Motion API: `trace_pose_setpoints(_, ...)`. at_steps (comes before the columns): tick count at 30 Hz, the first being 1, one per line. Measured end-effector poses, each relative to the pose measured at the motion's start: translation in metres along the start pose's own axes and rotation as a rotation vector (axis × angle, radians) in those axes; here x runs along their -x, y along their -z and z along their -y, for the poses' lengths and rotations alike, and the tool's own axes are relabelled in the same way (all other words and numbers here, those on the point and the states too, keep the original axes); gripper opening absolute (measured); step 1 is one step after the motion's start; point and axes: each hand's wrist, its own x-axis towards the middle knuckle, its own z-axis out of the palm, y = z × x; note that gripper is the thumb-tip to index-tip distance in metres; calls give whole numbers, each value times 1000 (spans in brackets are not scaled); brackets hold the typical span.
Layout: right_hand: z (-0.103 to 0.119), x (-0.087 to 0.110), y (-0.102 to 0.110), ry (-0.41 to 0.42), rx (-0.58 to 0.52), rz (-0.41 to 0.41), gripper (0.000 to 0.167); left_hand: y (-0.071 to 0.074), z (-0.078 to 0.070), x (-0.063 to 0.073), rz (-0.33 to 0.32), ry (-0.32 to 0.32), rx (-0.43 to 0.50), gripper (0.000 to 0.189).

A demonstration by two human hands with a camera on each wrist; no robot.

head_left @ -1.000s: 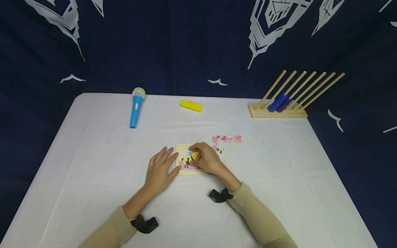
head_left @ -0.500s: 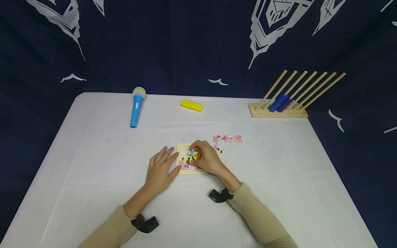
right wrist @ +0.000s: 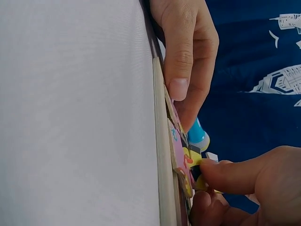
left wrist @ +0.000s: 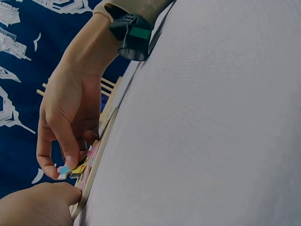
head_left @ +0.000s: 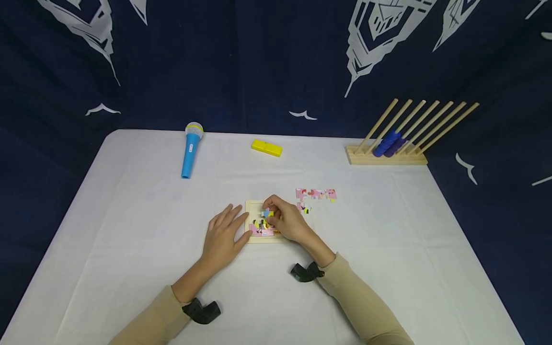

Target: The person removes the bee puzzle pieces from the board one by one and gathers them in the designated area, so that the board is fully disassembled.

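A small wooden puzzle tray (head_left: 258,240) lies flat on the white table, with pink, yellow and black pieces fitted along its lower part. My right hand (head_left: 288,221) is over the tray and pinches a blue and yellow puzzle piece (left wrist: 63,171) between thumb and fingers. In the left wrist view that piece stands tilted above the tray. My left hand (head_left: 223,237) lies at the tray's left edge, fingers extended, its thumb on the lower left corner. The right hand hides the tray's right side. Several loose pink puzzle pieces (head_left: 316,194) lie up and right of the tray.
Toward the back are a blue toy microphone (head_left: 189,151) at left and a yellow block (head_left: 266,147) in the middle. A wooden peg rack (head_left: 388,161) with blue and purple beads stands at the back right. Behind the table hangs a dark blue patterned cloth (head_left: 241,62).
The blue and yellow piece has tilted up in my right hand, whose thumb has shifted upward on it. My left hand and the loose pieces have stayed in place.
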Motion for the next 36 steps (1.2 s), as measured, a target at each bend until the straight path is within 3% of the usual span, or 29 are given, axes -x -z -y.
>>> trace_pose_setpoints(14, -2, 1, -1, 8, 35, -12, 22, 0, 0, 1, 0, 4, -3, 48)
trace_pose_setpoints(28, -1, 1, 2, 48, 21, 70, 32, -1, 0, 1, 7, 9, -9, 48)
trace_pose_setpoints(36, 0, 2, 2, 91, 103, 43, 28, 0, 0, 0, 8, 9, -10, 47)
